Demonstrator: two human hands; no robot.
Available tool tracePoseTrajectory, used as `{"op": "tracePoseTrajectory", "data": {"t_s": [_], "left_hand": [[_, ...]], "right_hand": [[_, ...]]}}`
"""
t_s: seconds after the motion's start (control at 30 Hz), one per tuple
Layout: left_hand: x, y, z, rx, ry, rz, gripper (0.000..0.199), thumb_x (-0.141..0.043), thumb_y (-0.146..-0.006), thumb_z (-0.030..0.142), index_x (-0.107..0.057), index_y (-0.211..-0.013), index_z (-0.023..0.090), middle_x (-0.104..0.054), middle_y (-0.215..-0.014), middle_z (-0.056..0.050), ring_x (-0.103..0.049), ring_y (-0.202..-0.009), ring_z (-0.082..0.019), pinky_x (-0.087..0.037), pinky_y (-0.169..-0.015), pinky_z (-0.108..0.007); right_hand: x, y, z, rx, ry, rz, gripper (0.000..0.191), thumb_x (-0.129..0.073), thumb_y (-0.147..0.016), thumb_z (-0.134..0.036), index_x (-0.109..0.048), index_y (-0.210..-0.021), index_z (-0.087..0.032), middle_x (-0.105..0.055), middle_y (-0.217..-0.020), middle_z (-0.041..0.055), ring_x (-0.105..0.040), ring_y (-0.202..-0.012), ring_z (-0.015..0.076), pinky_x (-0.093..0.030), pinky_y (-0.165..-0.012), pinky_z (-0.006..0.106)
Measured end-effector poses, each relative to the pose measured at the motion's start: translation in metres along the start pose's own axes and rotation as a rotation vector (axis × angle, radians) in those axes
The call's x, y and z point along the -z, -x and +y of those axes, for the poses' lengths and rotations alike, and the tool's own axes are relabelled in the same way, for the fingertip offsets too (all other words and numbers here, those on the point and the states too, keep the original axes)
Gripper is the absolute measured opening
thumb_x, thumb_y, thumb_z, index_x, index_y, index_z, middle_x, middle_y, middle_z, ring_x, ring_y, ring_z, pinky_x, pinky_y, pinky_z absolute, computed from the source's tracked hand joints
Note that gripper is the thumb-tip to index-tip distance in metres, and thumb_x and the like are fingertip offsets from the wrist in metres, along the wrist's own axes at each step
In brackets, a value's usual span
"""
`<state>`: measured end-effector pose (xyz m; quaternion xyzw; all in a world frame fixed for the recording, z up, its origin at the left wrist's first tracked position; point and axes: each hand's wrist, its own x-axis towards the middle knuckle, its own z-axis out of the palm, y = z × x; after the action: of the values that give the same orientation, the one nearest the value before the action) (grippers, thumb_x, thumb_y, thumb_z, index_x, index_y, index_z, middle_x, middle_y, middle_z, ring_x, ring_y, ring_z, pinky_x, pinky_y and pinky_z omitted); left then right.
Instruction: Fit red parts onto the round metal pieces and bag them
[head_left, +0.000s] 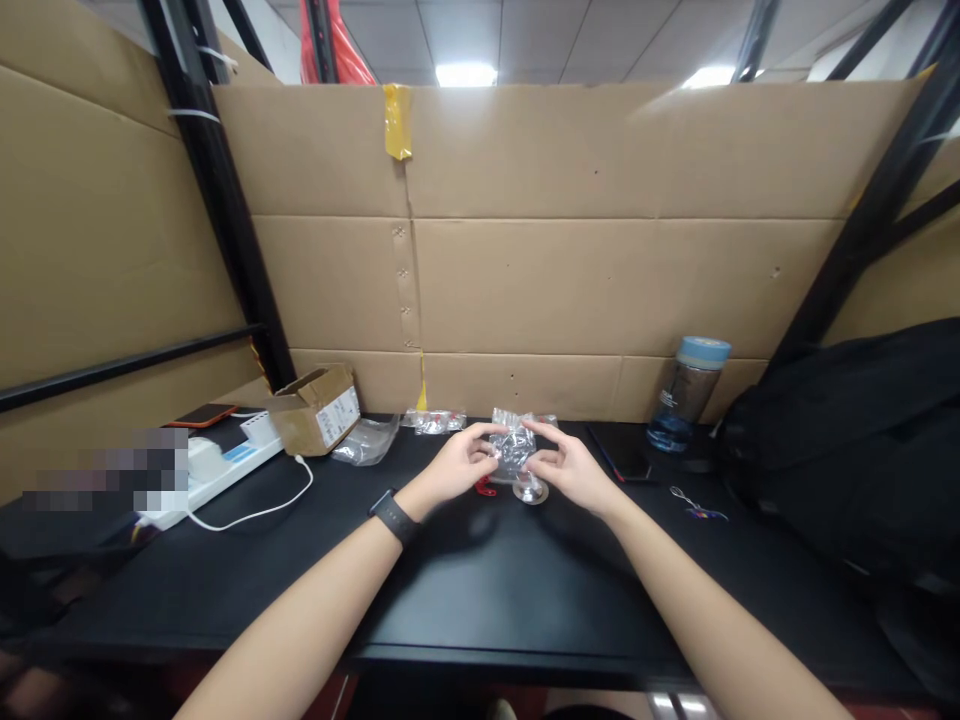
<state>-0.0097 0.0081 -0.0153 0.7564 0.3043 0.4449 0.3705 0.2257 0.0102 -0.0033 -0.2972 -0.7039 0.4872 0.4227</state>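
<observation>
A clear, crinkled plastic bag [514, 450] with something dark in it is between my two hands above the black table. My left hand [461, 465], with a dark watch on its wrist, has thumb and fingers curled at the bag's left edge. On the opposite edge, my right hand [571, 472] grips with thumb and fingers in the same way. What exactly the bag contains is too small to make out. Just below it on the table are a small red piece [486, 486] and a round, shiny silver piece [531, 490].
An open cardboard box [319, 410], clear plastic packaging [367, 442] and a white power strip [225, 475] lie to the left. Another small bag [435, 421] is at the back. Rightward are a dark phone-like slab [621, 455], water bottle [686, 395], keychain-like trinket [699, 508] and black backpack [847, 470].
</observation>
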Motion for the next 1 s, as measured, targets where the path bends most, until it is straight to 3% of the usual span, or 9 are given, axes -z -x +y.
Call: {"op": "tracePoseTrajectory", "data": {"t_s": [0.1, 0.2, 0.37, 0.57, 0.63, 0.8, 0.87, 0.93, 1.0], "left_hand": [[0.002, 0.001, 0.003, -0.122, -0.236, 0.016, 0.054, -0.046, -0.084, 0.001, -0.063, -0.13, 0.024, -0.064, -0.126, -0.01, -0.062, -0.113, -0.022, -0.052, -0.096, -0.039], [0.002, 0.003, 0.01, -0.256, -0.641, 0.101, 0.047, -0.057, -0.087, 0.007, -0.067, -0.127, 0.031, -0.054, -0.142, -0.007, -0.047, -0.132, -0.027, -0.035, -0.115, -0.051], [-0.005, 0.005, 0.016, -0.259, -0.836, 0.259, 0.017, -0.07, -0.09, 0.035, -0.077, -0.105, 0.036, -0.05, -0.148, -0.003, -0.04, -0.137, -0.03, -0.031, -0.114, -0.056], [-0.001, 0.004, 0.023, -0.24, -0.894, 0.391, 0.01, -0.07, -0.089, 0.034, -0.08, -0.087, 0.032, -0.053, -0.146, -0.001, -0.04, -0.135, -0.03, -0.031, -0.111, -0.052], [0.013, 0.003, 0.025, -0.195, -0.949, 0.505, 0.013, -0.067, -0.09, 0.032, -0.079, -0.086, 0.029, -0.055, -0.143, -0.002, -0.042, -0.133, -0.03, -0.032, -0.109, -0.051], [0.072, 0.007, 0.021, 0.007, -1.077, 0.773, 0.02, -0.063, -0.09, 0.034, -0.079, -0.081, 0.026, -0.064, -0.13, -0.004, -0.044, -0.127, -0.032, -0.032, -0.102, -0.051], [0.095, 0.014, 0.014, 0.116, -1.145, 0.851, 0.026, -0.058, -0.092, 0.035, -0.08, -0.084, 0.025, -0.064, -0.131, -0.006, -0.043, -0.126, -0.034, -0.03, -0.103, -0.053], [0.113, 0.022, 0.007, 0.256, -1.212, 0.88, 0.03, -0.052, -0.092, 0.036, -0.079, -0.086, 0.023, -0.063, -0.131, -0.009, -0.043, -0.126, -0.035, -0.03, -0.102, -0.053], [0.124, 0.029, -0.001, 0.43, -1.264, 0.798, 0.032, -0.049, -0.09, 0.035, -0.078, -0.088, 0.021, -0.066, -0.126, -0.013, -0.042, -0.125, -0.037, -0.031, -0.101, -0.055]], "right_hand": [[0.002, -0.001, 0.002, -0.038, -0.07, 0.059, 0.081, -0.078, -0.078, -0.025, -0.042, -0.15, -0.015, -0.073, -0.081, 0.0046, -0.071, -0.08, 0.0206, -0.057, -0.081, 0.037], [0.005, -0.001, 0.004, -0.064, -0.113, 0.08, 0.08, -0.08, -0.076, -0.027, -0.047, -0.147, -0.015, -0.075, -0.082, 0.0056, -0.072, -0.078, 0.0211, -0.057, -0.084, 0.04], [0.005, -0.001, 0.003, -0.087, -0.164, 0.045, 0.068, -0.079, -0.08, -0.033, -0.055, -0.141, -0.016, -0.075, -0.081, 0.0059, -0.072, -0.076, 0.0198, -0.057, -0.081, 0.038], [0.004, -0.004, 0.002, -0.096, -0.188, 0.104, 0.042, -0.068, -0.089, -0.048, -0.07, -0.119, -0.019, -0.072, -0.109, 0.0122, -0.073, -0.087, 0.0207, -0.056, -0.07, 0.029], [0.008, -0.005, 0.003, -0.082, -0.105, 0.149, 0.04, -0.067, -0.089, -0.049, -0.071, -0.116, -0.021, -0.07, -0.116, 0.0114, -0.072, -0.088, 0.0197, -0.056, -0.067, 0.027], [0.02, -0.005, 0.007, -0.087, 0.16, 0.142, 0.043, -0.069, -0.086, -0.044, -0.068, -0.121, -0.02, -0.073, -0.092, 0.008, -0.071, -0.088, 0.0223, -0.055, -0.068, 0.029], [0.024, -0.005, 0.01, -0.084, 0.222, 0.129, 0.043, -0.069, -0.086, -0.042, -0.067, -0.121, -0.019, -0.074, -0.092, 0.0081, -0.071, -0.089, 0.0231, -0.055, -0.069, 0.03], [0.026, -0.005, 0.013, -0.071, 0.265, 0.132, 0.042, -0.069, -0.085, -0.041, -0.067, -0.12, -0.018, -0.073, -0.092, 0.0079, -0.071, -0.086, 0.0228, -0.054, -0.068, 0.031], [0.028, -0.007, 0.017, -0.059, 0.295, 0.134, 0.042, -0.068, -0.085, -0.041, -0.067, -0.119, -0.017, -0.073, -0.087, 0.0071, -0.07, -0.083, 0.0223, -0.054, -0.067, 0.031]]}}
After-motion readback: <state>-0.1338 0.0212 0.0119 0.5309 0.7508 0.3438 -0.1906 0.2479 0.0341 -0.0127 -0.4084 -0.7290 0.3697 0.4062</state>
